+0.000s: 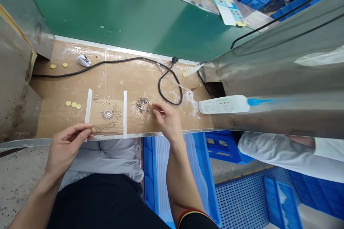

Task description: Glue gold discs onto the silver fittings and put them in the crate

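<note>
My left hand [67,142] rests at the near edge of the cardboard-covered bench [113,78], its fingers pinched on a small brass-coloured piece I can barely make out. It sits beside a taped cardboard patch [106,116] that carries a small round metal part [108,115]. My right hand [168,120] reaches to a small heap of brass and blue parts [143,105], with thumb and forefinger pinched at the heap's right edge. What that pinch holds is too small to tell.
Brass discs [73,104] lie left of the patch, with two more discs [58,66] farther back. A black cable [169,86] loops across the bench. A white glue bottle with blue tip [228,104] lies right. Another person's white sleeve [282,152] is at right. Blue crates [223,150] stand below.
</note>
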`<control>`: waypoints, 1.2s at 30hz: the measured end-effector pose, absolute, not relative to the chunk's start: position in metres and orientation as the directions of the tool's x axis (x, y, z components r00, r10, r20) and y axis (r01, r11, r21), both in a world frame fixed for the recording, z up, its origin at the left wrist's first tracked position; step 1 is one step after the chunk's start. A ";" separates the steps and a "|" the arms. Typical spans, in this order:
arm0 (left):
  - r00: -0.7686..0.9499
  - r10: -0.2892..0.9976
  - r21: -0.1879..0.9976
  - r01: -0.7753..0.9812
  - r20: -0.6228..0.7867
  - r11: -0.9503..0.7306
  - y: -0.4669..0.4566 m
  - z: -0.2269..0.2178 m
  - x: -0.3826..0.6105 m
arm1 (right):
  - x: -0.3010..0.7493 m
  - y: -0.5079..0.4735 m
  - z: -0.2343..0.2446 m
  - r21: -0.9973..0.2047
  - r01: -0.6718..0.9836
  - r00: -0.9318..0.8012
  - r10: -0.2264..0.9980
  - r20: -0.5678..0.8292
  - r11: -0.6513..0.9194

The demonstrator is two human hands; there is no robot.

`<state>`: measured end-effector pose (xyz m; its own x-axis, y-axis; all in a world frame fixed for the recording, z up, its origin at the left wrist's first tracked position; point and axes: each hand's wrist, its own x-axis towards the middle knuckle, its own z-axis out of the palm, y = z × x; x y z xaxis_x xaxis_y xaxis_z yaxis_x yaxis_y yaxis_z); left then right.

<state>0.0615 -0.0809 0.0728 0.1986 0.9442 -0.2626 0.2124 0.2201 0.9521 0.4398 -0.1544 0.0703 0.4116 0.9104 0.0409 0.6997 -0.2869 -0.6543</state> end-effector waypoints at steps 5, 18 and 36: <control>0.332 0.873 0.933 0.183 -0.356 0.311 -0.084 0.065 0.069 | 0.427 -0.146 0.068 -0.535 0.748 0.487 0.873 0.040 -0.393; 0.334 0.893 0.938 -0.063 -0.302 0.340 -0.082 0.066 0.087 | 0.416 -0.151 0.061 -0.770 0.525 0.539 0.842 -0.028 -0.362; 0.342 0.895 0.949 -0.026 -0.286 0.313 -0.085 0.065 0.093 | 0.332 -0.152 0.073 -0.782 0.621 0.400 0.839 0.368 0.046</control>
